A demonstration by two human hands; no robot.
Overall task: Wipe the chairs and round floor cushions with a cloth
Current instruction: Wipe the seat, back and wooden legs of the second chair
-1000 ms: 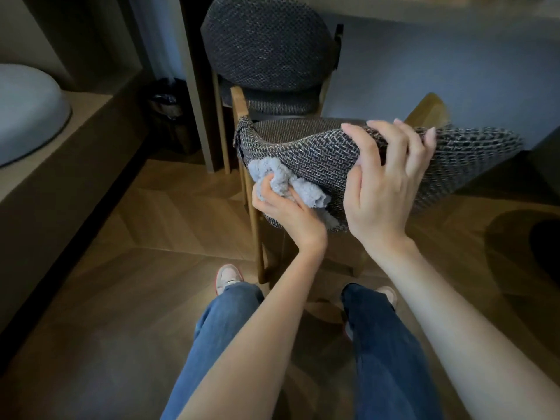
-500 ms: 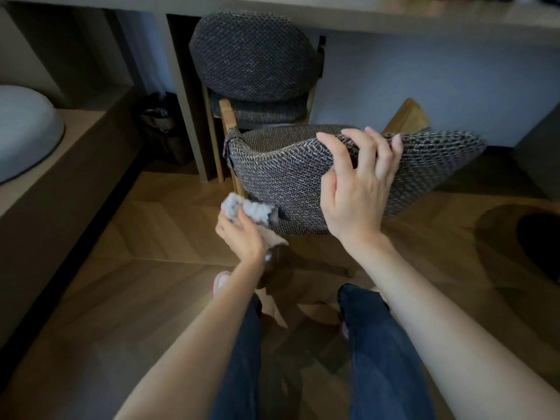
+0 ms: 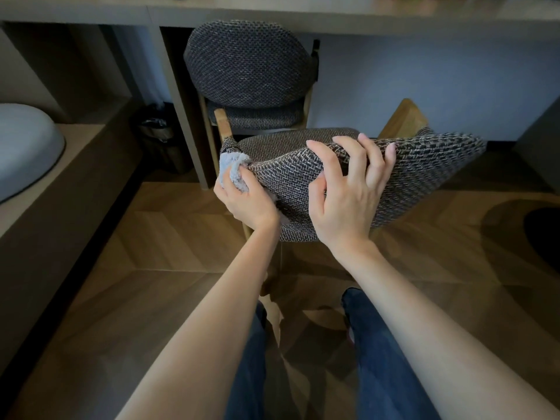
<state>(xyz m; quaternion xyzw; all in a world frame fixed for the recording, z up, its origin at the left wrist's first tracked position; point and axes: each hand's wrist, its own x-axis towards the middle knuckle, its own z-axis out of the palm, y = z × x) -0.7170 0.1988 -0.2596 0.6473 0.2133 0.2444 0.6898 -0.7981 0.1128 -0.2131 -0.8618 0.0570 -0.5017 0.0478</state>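
Wood floor (image 3: 169, 237) w/ chevron pattern fills the near part of the room, & a long desk (image 3: 272, 13) runs along the far side. Under the desk a far chair (image 3: 248, 65) is pushed in; it has an oval back of dark woven fabric.

Just in front of it stands the near chair (image 3: 424, 165), same woven fabric, w/ its backrest turned toward you. The seat shows behind the backrest, & a wooden post (image 3: 222, 124) of the frame rises at the left end.

Your right hand (image 3: 348, 195) grips the top edge of this backrest approx. at the middle. Fingers are curled over the edge & the thumb lies on the near face, so the fabric is pinched btw them.

Your left hand (image 3: 245, 201) holds the cloth (image 3: 231, 172), light blue & fluffy, bunched in curled fingers. It presses the cloth on the left end of the backrest, just under the post.

At far left a round floor cushion (image 3: 24, 147), pale grey, lies on a low platform (image 3: 75, 165), well apart from both hands. A bin (image 3: 156, 131) w/ black bag stands btw the platform & the desk leg. A dark rug (image 3: 542, 237) shows at the right edge. Your legs in blue jeans (image 3: 378, 359) are at the bottom, near the chair.
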